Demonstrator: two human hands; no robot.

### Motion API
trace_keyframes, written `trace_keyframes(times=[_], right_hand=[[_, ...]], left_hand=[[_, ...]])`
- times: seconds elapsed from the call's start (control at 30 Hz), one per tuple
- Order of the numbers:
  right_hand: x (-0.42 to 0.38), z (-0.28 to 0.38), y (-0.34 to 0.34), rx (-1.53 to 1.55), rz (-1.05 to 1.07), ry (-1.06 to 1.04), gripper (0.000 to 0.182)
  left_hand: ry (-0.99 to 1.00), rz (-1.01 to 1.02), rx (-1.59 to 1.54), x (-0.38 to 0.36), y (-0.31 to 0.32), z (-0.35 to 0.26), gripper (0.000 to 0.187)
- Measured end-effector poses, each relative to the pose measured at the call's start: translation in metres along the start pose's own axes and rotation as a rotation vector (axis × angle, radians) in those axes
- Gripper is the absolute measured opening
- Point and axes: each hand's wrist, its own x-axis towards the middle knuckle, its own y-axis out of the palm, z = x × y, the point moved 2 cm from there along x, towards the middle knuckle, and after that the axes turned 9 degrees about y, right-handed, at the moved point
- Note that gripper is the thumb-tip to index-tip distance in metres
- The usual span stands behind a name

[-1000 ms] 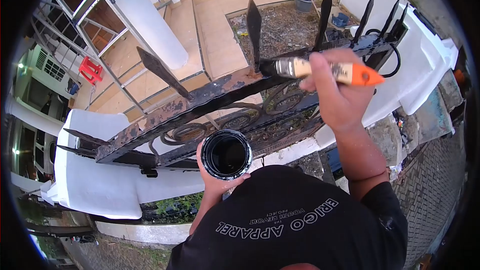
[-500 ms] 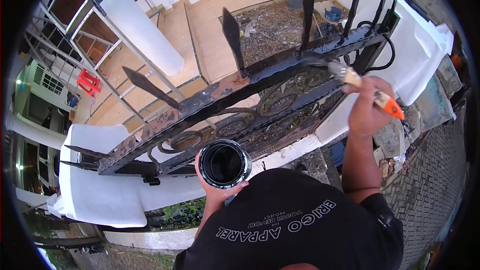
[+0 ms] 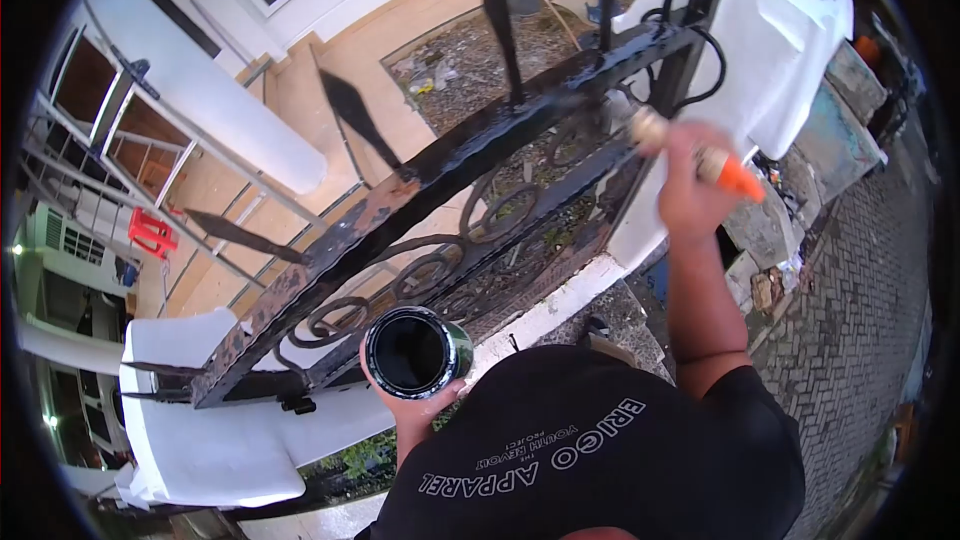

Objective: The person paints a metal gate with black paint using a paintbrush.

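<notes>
My right hand (image 3: 695, 180) grips a paintbrush (image 3: 650, 128) with a pale ferrule band and an orange-tipped handle. Its bristles, smeared by motion, are at the upper rail of a metal fence panel (image 3: 465, 148), near the base of a spike. Wet, glossy black covers the rail's right part; farther left it is rusty and flaking. Low in the middle, my left hand (image 3: 400, 408) holds an open paint can (image 3: 410, 352) from below, fingers around its side. Dark paint shows inside, and the rim is smeared. Spikes (image 3: 500, 35) rise from the rail, with scrollwork (image 3: 500, 210) beneath.
White sheeting (image 3: 765, 60) covers the wall at the panel's right end, and more sheeting (image 3: 210, 450) hangs at its left. A metal frame (image 3: 180, 165) and red stool (image 3: 152, 232) stand beyond. Broken slabs and a brick pavement (image 3: 850, 290) lie right.
My view has turned, so the fence appears farther left. My right hand has moved the brush rightward along the rail. The can stays in my left hand.
</notes>
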Motion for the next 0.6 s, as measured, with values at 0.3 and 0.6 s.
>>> trace_keyframes(times=[0.3, 0.6], right_hand=[[0.022, -0.019, -0.073, -0.125, -0.248, -0.125, 0.010], [-0.009, -0.047, -0.154, 0.028, -0.188, 0.308, 0.027]], left_hand=[[0.024, 0.024, 0.044, 0.002, 0.020, 0.012, 0.132], [-0.068, 0.040, -0.030, -0.010, 0.081, 0.032, 0.130]])
